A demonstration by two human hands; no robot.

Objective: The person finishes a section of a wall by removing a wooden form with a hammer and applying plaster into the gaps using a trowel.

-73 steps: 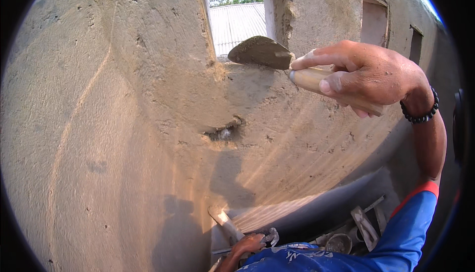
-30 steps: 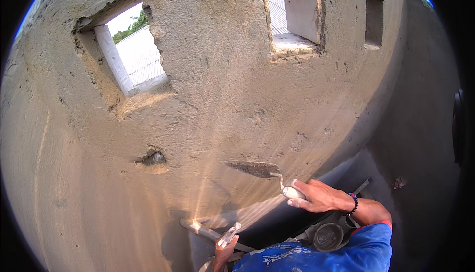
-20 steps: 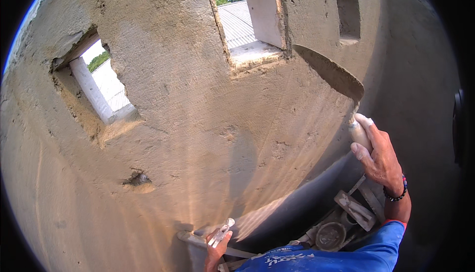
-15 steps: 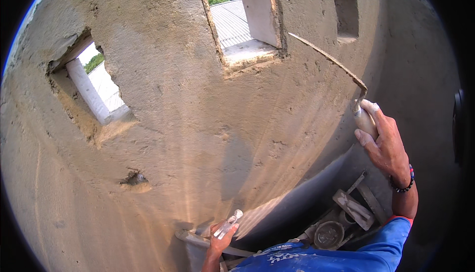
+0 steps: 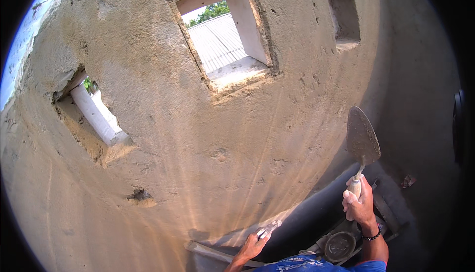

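Note:
My right hand is closed round the pale handle of a trowel. The trowel's pointed blade stands upward, smeared with mortar, its broad face showing, apart from the plastered wall. Lower down, my left hand is closed on a small whitish thing that juts out past the fingers; its kind I cannot make out. This hand is near the foot of the wall, just above a long pale bar.
The wall has a middle window opening, a rough-edged left opening and a recess at the right. A small hole sits low left. Beside my right arm, below, is a round container. A side wall rises at right.
My right hand has come down with the trowel, whose blade has turned from edge-on near the wall to face-on. My left hand has moved right and slightly down. The view has shifted.

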